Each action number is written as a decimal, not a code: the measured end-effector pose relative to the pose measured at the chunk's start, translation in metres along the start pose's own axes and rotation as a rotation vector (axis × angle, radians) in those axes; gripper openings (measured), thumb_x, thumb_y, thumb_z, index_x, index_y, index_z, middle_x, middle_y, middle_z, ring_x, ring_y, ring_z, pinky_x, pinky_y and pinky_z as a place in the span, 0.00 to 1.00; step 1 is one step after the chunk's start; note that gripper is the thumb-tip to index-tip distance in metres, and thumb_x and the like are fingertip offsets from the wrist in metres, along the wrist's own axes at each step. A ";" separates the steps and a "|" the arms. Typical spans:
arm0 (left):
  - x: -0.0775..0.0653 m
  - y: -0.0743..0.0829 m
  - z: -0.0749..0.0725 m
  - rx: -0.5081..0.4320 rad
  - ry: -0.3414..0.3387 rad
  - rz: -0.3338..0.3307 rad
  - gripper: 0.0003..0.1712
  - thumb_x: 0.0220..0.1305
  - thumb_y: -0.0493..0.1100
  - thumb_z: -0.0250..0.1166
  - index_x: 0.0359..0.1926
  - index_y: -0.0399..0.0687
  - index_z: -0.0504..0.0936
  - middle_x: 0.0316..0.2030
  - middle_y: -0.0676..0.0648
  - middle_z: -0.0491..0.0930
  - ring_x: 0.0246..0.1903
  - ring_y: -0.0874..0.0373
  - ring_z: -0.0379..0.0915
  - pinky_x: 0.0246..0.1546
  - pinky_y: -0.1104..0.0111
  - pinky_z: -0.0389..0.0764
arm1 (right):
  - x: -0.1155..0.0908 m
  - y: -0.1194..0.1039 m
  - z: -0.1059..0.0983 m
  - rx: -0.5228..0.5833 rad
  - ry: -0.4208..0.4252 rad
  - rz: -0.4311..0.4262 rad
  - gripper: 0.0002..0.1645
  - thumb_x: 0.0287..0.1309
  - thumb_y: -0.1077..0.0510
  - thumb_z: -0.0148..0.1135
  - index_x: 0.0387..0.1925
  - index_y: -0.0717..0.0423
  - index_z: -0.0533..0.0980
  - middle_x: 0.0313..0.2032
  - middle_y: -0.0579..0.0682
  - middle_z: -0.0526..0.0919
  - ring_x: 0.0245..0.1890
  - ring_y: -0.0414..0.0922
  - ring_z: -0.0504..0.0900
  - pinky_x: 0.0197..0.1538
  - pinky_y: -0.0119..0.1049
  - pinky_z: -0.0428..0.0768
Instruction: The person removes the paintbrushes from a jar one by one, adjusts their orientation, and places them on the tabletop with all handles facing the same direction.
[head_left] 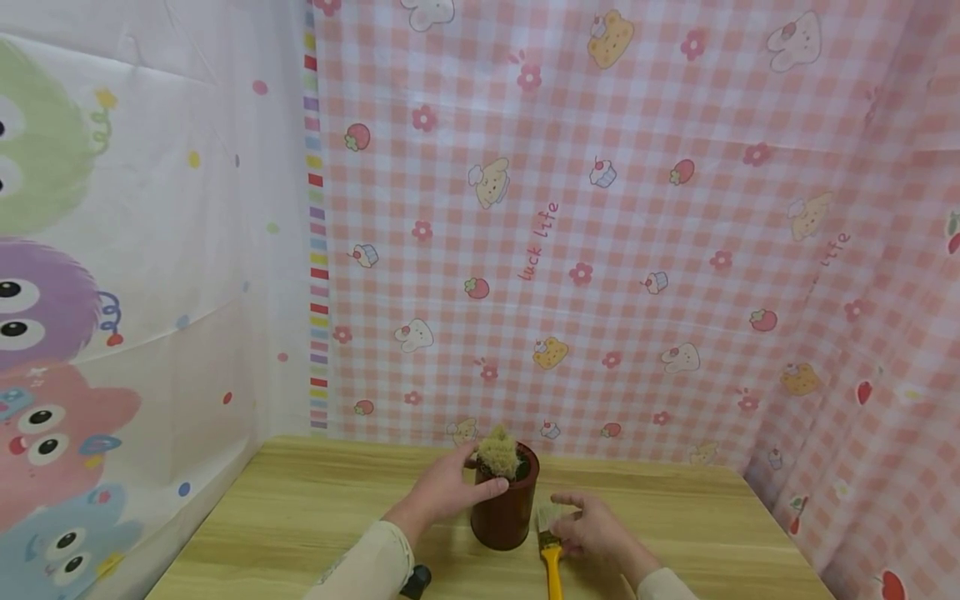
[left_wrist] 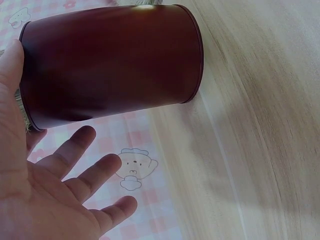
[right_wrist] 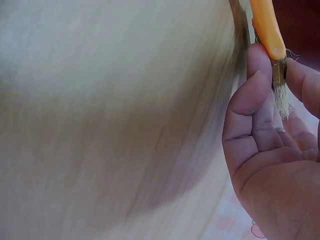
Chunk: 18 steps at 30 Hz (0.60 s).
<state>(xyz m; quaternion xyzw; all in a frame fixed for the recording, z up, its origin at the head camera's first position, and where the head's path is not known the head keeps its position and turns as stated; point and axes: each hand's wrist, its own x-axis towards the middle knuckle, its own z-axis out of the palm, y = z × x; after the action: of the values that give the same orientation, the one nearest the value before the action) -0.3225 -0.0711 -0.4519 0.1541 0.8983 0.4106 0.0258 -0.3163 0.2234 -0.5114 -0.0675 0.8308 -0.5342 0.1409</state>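
Note:
A dark red-brown cylindrical pot (head_left: pixel 504 521) stands on the table with a fluffy yellow-green plant (head_left: pixel 498 454) at its mouth. My left hand (head_left: pixel 453 486) holds the pot by its rim, the thumb in front and the index finger behind. In the left wrist view the other fingers (left_wrist: pixel 102 175) spread apart, away from the pot wall (left_wrist: pixel 110 65). Right of the pot, my right hand (head_left: pixel 596 529) pinches a paintbrush (head_left: pixel 551 554) near its metal ferrule. The orange handle (right_wrist: pixel 267 27) and pale bristles (right_wrist: pixel 282 102) show in the right wrist view.
A small black object (head_left: pixel 416 581), partly hidden by the left sleeve, lies on the wooden table (head_left: pixel 315 508). Behind the table hangs a pink checked curtain (head_left: pixel 570 317); a white cartoon-printed cloth (head_left: pixel 180 275) hangs on the left.

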 end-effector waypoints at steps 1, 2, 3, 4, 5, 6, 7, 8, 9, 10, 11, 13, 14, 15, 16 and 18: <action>0.000 0.000 0.000 -0.003 -0.001 0.003 0.58 0.63 0.77 0.69 0.82 0.51 0.64 0.72 0.38 0.76 0.71 0.35 0.73 0.68 0.36 0.75 | 0.000 0.001 0.000 -0.002 0.000 0.000 0.38 0.70 0.62 0.69 0.75 0.70 0.67 0.37 0.53 0.90 0.26 0.44 0.84 0.30 0.35 0.81; -0.001 0.000 0.000 -0.006 -0.002 0.001 0.58 0.63 0.77 0.69 0.83 0.51 0.64 0.72 0.38 0.76 0.71 0.35 0.73 0.68 0.36 0.75 | 0.000 0.001 0.001 -0.003 -0.001 0.000 0.38 0.70 0.62 0.69 0.75 0.70 0.67 0.37 0.53 0.89 0.26 0.44 0.83 0.30 0.34 0.80; -0.001 0.000 0.000 -0.008 -0.002 0.004 0.58 0.63 0.76 0.70 0.83 0.51 0.64 0.72 0.38 0.76 0.71 0.35 0.73 0.68 0.36 0.75 | 0.000 0.001 0.001 -0.003 -0.001 0.003 0.38 0.70 0.62 0.69 0.75 0.70 0.67 0.37 0.53 0.89 0.26 0.44 0.83 0.30 0.34 0.80; -0.002 0.000 0.000 -0.010 -0.004 0.005 0.58 0.63 0.76 0.70 0.83 0.51 0.64 0.72 0.38 0.76 0.71 0.35 0.73 0.68 0.36 0.75 | 0.000 0.001 0.002 -0.001 -0.002 0.006 0.38 0.69 0.62 0.69 0.75 0.70 0.67 0.36 0.53 0.89 0.26 0.44 0.83 0.30 0.34 0.80; -0.002 0.001 -0.001 -0.010 -0.004 0.009 0.58 0.63 0.76 0.70 0.83 0.51 0.64 0.72 0.38 0.76 0.71 0.35 0.73 0.68 0.36 0.75 | 0.000 0.001 0.002 0.000 -0.002 0.009 0.38 0.69 0.62 0.69 0.75 0.69 0.68 0.36 0.53 0.89 0.26 0.44 0.83 0.30 0.34 0.80; -0.002 0.001 -0.001 -0.009 -0.004 0.010 0.58 0.63 0.76 0.70 0.83 0.51 0.64 0.72 0.38 0.76 0.71 0.35 0.73 0.68 0.36 0.75 | 0.000 0.001 0.003 0.000 -0.003 0.009 0.37 0.70 0.62 0.69 0.75 0.70 0.68 0.37 0.53 0.89 0.26 0.44 0.83 0.30 0.35 0.81; -0.002 0.001 -0.001 -0.009 -0.005 0.012 0.58 0.63 0.76 0.70 0.83 0.51 0.64 0.72 0.38 0.76 0.71 0.35 0.73 0.68 0.36 0.75 | 0.000 0.001 0.003 0.004 -0.006 0.010 0.37 0.70 0.62 0.68 0.75 0.70 0.67 0.37 0.54 0.88 0.26 0.44 0.84 0.30 0.35 0.80; -0.002 0.001 -0.001 -0.007 -0.005 0.011 0.58 0.63 0.76 0.70 0.83 0.51 0.64 0.72 0.38 0.76 0.71 0.35 0.73 0.68 0.36 0.75 | 0.000 0.001 0.003 0.004 -0.007 0.010 0.37 0.70 0.62 0.68 0.75 0.70 0.67 0.37 0.54 0.89 0.26 0.44 0.84 0.30 0.35 0.80; -0.003 0.001 -0.001 -0.007 -0.006 0.010 0.58 0.63 0.76 0.70 0.83 0.50 0.64 0.72 0.38 0.76 0.71 0.35 0.73 0.68 0.36 0.75 | 0.000 0.001 0.003 0.005 -0.009 0.009 0.37 0.70 0.62 0.68 0.75 0.70 0.67 0.37 0.54 0.89 0.26 0.44 0.84 0.30 0.35 0.80; -0.002 0.001 -0.001 -0.007 -0.007 0.009 0.58 0.63 0.76 0.70 0.83 0.50 0.64 0.72 0.38 0.76 0.71 0.34 0.73 0.68 0.36 0.75 | -0.001 0.001 0.003 0.003 -0.010 0.009 0.37 0.71 0.63 0.68 0.75 0.71 0.67 0.37 0.54 0.89 0.26 0.44 0.84 0.30 0.35 0.81; -0.002 0.001 -0.001 -0.007 -0.007 0.007 0.58 0.63 0.76 0.70 0.83 0.50 0.64 0.72 0.38 0.76 0.71 0.34 0.73 0.68 0.35 0.75 | -0.001 0.001 0.004 0.000 -0.009 0.009 0.37 0.71 0.63 0.68 0.75 0.71 0.67 0.38 0.54 0.89 0.26 0.44 0.84 0.31 0.35 0.81; -0.002 0.001 -0.001 -0.007 -0.009 0.003 0.59 0.63 0.76 0.70 0.83 0.50 0.63 0.72 0.38 0.76 0.71 0.34 0.73 0.68 0.35 0.75 | -0.001 0.001 0.003 -0.006 -0.010 0.009 0.36 0.71 0.63 0.68 0.74 0.71 0.67 0.38 0.53 0.90 0.27 0.44 0.85 0.31 0.36 0.81; -0.002 0.001 -0.001 -0.007 -0.008 0.002 0.59 0.63 0.76 0.70 0.83 0.50 0.63 0.72 0.38 0.76 0.71 0.34 0.73 0.68 0.35 0.75 | -0.001 0.001 0.003 -0.012 -0.008 0.010 0.36 0.71 0.63 0.68 0.74 0.71 0.67 0.38 0.53 0.90 0.27 0.44 0.85 0.31 0.36 0.82; -0.002 0.001 -0.001 -0.007 -0.008 0.001 0.59 0.63 0.76 0.70 0.83 0.50 0.63 0.72 0.38 0.76 0.71 0.34 0.73 0.68 0.35 0.75 | -0.001 0.001 0.003 -0.016 -0.006 0.013 0.36 0.71 0.62 0.68 0.74 0.71 0.68 0.39 0.52 0.90 0.27 0.44 0.85 0.31 0.36 0.82; -0.002 0.001 -0.001 -0.006 -0.007 0.000 0.59 0.63 0.76 0.70 0.83 0.50 0.63 0.72 0.38 0.76 0.71 0.34 0.73 0.68 0.35 0.75 | -0.001 0.001 0.003 -0.023 -0.002 0.015 0.36 0.71 0.62 0.68 0.74 0.70 0.68 0.39 0.52 0.90 0.27 0.44 0.85 0.31 0.37 0.82; -0.002 0.001 -0.001 -0.006 -0.003 0.000 0.59 0.63 0.76 0.70 0.83 0.50 0.63 0.72 0.38 0.76 0.71 0.34 0.73 0.67 0.35 0.75 | 0.000 0.002 0.003 -0.034 0.003 0.016 0.36 0.70 0.62 0.69 0.74 0.70 0.68 0.39 0.51 0.91 0.26 0.44 0.85 0.31 0.37 0.82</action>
<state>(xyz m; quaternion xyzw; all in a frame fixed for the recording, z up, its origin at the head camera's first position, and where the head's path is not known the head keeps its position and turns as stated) -0.3202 -0.0714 -0.4505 0.1547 0.8970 0.4131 0.0277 -0.3153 0.2214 -0.5145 -0.0624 0.8406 -0.5188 0.1427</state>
